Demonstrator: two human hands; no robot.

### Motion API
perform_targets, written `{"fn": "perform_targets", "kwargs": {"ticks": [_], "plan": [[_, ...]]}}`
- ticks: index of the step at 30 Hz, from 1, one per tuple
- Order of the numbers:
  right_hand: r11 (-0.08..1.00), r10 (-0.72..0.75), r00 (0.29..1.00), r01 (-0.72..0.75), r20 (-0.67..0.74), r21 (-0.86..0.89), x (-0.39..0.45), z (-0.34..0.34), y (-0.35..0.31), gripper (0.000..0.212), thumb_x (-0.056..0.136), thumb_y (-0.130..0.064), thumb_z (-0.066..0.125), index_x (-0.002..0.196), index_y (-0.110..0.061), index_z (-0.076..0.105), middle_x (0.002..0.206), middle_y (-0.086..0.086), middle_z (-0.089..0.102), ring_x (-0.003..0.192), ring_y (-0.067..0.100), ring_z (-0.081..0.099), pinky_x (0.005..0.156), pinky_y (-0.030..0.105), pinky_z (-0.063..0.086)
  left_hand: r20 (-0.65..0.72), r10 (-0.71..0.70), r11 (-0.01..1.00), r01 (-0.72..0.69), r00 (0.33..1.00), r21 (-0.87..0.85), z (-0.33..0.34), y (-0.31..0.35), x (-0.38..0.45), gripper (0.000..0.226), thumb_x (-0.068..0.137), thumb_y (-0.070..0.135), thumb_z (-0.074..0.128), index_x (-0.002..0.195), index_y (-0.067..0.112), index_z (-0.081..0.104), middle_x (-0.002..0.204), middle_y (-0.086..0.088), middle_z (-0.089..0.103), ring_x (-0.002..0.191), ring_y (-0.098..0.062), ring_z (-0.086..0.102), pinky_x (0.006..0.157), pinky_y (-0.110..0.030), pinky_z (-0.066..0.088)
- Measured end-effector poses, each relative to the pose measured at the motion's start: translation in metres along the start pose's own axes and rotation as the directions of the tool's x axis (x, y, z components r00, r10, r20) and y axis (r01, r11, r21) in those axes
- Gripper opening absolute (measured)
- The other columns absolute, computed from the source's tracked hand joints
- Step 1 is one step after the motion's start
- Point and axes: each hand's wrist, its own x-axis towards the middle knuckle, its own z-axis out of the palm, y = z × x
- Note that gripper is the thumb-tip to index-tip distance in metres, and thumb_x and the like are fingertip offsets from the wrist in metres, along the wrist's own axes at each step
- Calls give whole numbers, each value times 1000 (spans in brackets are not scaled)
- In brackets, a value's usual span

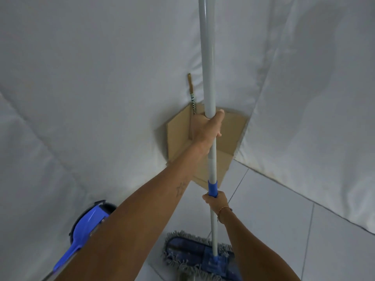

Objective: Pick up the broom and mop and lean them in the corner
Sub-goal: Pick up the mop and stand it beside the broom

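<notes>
I hold the mop upright in front of the corner. Its pale grey handle [208, 57] runs up out of view, and its blue flat head [199, 258] with grey fringe rests on the tiled floor near my feet. My left hand [207, 127] grips the handle high up. My right hand [215, 201] grips it lower, just under a blue collar [212, 187]. Behind the mop handle, the broom's thin stick [191, 94], brown with a black-and-white striped part, leans in the corner; its lower part is hidden by my left hand.
White sheets [81, 88] cover both walls that meet at the corner. Brown cardboard [229, 134] lines the corner base. A blue dustpan [87, 226] with a long handle lies at the lower left, partly under my left arm. Pale floor tiles [284, 220] spread to the right.
</notes>
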Motion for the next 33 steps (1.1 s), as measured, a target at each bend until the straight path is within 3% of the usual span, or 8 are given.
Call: {"fn": "perform_targets", "kwargs": {"ticks": [4, 9, 13, 19, 27, 33], "plan": [[1000, 16, 1000, -16, -15, 14, 82, -34, -35, 16, 79, -8, 63, 71, -5, 49, 61, 6, 43, 51, 15, 36, 50, 24, 32, -31, -4, 999, 5, 1000, 42, 65, -2, 77, 37, 78, 26, 63, 47, 15, 45, 40, 2, 45, 31, -9, 45, 48, -27, 46], [999, 36, 999, -35, -29, 41, 175, -95, -88, 25, 79, -8, 63, 64, -13, 43, 56, 1, 39, 50, 14, 35, 49, 22, 32, -56, 91, 989, -84, 994, 125, 156, 7, 156, 34, 80, 30, 58, 55, 9, 46, 51, -8, 46, 48, -24, 51, 43, -37, 47], [999, 31, 1000, -31, 4, 41, 239, -139, -123, 30, 81, -8, 60, 62, -15, 39, 55, 1, 35, 49, 13, 32, 48, 21, 29, -50, 163, 973, -152, 985, 174, 218, -1, 213, 34, 81, 26, 57, 56, 6, 47, 50, -8, 45, 46, -20, 46, 38, -26, 35], [1000, 18, 992, -15, 126, -22, 346, -181, -164, 37, 84, -3, 55, 60, -17, 32, 56, 0, 28, 50, 11, 27, 49, 19, 28, -165, 183, 976, -158, 969, 153, 283, -18, 306, 40, 82, 20, 58, 48, 17, 38, 44, 2, 38, 42, -16, 39, 42, -24, 32], [991, -23, 955, 61, 296, -119, 446, -196, -235, 42, 85, -2, 56, 58, -18, 29, 56, 1, 24, 50, 12, 23, 52, 22, 27, -383, 177, 977, -115, 907, 178, 303, -14, 425, 39, 82, 22, 59, 48, 16, 42, 46, -1, 45, 47, -22, 50, 44, -34, 45], [979, -47, 923, 119, 382, -166, 498, -170, -276, 44, 86, -3, 56, 57, -18, 25, 58, 3, 23, 52, 13, 22, 54, 23, 26, -451, 185, 975, -108, 873, 192, 277, -27, 492, 44, 84, 19, 60, 47, 15, 37, 44, 2, 38, 34, -5, 36, 37, -18, 32]]}}
